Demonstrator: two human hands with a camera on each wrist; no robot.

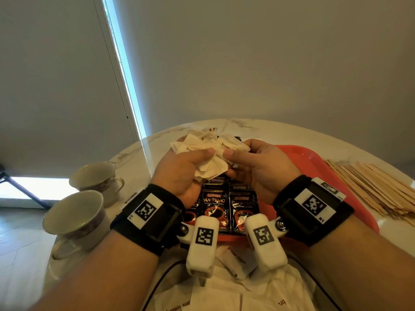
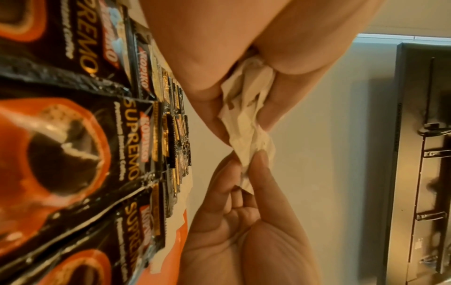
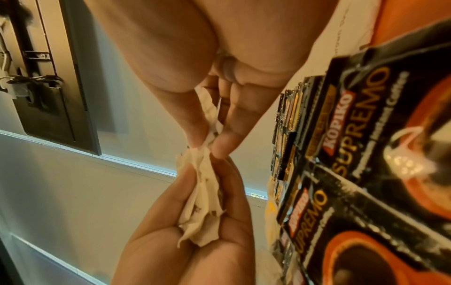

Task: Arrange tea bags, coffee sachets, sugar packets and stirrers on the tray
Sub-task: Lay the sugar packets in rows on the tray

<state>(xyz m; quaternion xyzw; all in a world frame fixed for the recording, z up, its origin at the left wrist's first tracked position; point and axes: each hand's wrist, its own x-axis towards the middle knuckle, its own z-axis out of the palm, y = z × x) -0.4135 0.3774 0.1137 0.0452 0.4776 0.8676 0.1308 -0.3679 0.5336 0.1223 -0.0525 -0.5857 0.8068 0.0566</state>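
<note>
Both hands (image 1: 221,167) gripping sugar packets (image 1: 210,151), coffee sachets (image 1: 224,205) beneath

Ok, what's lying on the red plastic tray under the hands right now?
Black Kopiko Supremo coffee sachets lie in overlapping rows on the red plastic tray. Both hands hold white brown-sugar packets above them, hiding the tray's far part.

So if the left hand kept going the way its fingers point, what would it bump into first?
Most likely the right hand: the left hand points across at it, both pinching the same crumpled white sugar packets. Their fingers look nearly touching.
</note>
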